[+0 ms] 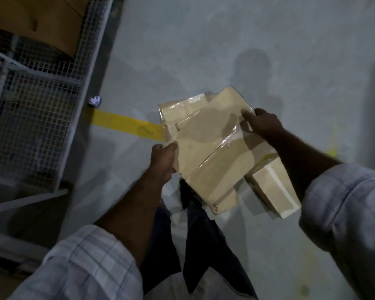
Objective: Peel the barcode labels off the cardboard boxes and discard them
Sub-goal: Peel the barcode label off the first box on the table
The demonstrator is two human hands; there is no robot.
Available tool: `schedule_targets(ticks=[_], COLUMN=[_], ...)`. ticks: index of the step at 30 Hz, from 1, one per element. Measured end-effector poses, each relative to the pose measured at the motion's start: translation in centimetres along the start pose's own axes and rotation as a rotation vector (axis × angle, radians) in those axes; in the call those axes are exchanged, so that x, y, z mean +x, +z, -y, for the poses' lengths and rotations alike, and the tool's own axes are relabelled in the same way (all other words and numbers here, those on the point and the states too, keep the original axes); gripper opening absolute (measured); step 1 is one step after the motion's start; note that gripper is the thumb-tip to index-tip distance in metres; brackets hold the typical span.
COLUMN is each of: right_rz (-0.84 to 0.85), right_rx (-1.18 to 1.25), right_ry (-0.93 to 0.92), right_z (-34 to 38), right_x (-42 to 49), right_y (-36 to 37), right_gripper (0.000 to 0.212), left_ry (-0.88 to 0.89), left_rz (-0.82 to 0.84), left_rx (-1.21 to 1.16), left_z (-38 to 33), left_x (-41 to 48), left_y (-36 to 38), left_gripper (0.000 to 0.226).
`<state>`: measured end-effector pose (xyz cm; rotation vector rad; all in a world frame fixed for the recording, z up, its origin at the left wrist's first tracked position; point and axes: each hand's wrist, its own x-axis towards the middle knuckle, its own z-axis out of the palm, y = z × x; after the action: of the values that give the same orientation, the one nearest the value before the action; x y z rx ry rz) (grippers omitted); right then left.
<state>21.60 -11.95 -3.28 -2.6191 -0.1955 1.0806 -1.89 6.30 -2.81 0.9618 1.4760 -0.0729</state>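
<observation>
I see a flattened tan cardboard box held tilted above the floor — clear tape glints along its centre seam. Beneath it lie another taped flat box and a white-edged box.

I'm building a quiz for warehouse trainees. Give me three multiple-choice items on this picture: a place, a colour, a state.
1. Where does the crumpled paper wad lie? A on the floor by the wire cage; B on a shelf; C on a chair.
2. What colour is the floor stripe? A red; B yellow; C blue.
3. How is the flattened cardboard box held? A not at all; B under one arm; C by both hands.
Answers: 1 A, it sits at the cage's foot. 2 B, plainly yellow. 3 C, the left hand grips its near-left edge, the right hand its far-right edge.
</observation>
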Motion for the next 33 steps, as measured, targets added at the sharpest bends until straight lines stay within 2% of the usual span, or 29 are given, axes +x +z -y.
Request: schedule_targets(ticks=[2,4,6,8,11,14,21,26,29,33], right_rz=[0.011,-0.036,-0.044,0.097,0.407,0.595,0.77,0.828,0.873,1.026], right_rx=[0.071,0.34,0.625,0.728,0.63,0.551,0.486,0.362,0.306,0.266], right_ry=[-0.011,0.096,0.207,0.213,0.132,0.001,-0.256,-0.471,-0.554,-0.745], right_z=[1.1,2.1,3.8,6.6,12.6,19.8,35.7,46.5,52.4,60.2], right_x=[-0.8,-1.5,-3.0,-5.0,-8.0,-11.2,-19.4,-26.5,-30.9,-37.3], right_y=[-0.5,-0.8,-1.1,-1.2,-0.7,0.9,5.1,8.4,10.5,13.1], right_gripper=[0.082,0.072,0.066,0.06,0.066,0.067,0.055,0.045,0.046,0.05], left_ry=[0.055,0.031,-0.049,-0.119,-0.029,0.097,0.258,0.362,0.471,0.658], left_rz=[-0.105,-0.196,-0.145,-0.037,-0.095,-0.173,-0.395,-0.578,-0.62,-0.642], left_rx=[-0.022,-0.108,-0.187,-0.258,-0.323,-0.495,-0.692,-0.76,-0.749,-0.789], left_z=[-1.5,-3.2,-4.6,-5.4,-6.5,-7.6,-8.4,-7.9,-7.8,-7.9], left_x=[-0.4,-1.0,-2.6,-4.3,-7.1,-10.6,-18.0,-22.1,-24.8,-27.1], left_y=[-1.9,-4.6,-7.9,-11.2,-15.9,-20.8,-34.5,-44.1,-49.3,-57.1], left_gripper=[0.033,0.044,0.04,0.031,0.027,0.033,0.024,0.03,0.026,0.029])
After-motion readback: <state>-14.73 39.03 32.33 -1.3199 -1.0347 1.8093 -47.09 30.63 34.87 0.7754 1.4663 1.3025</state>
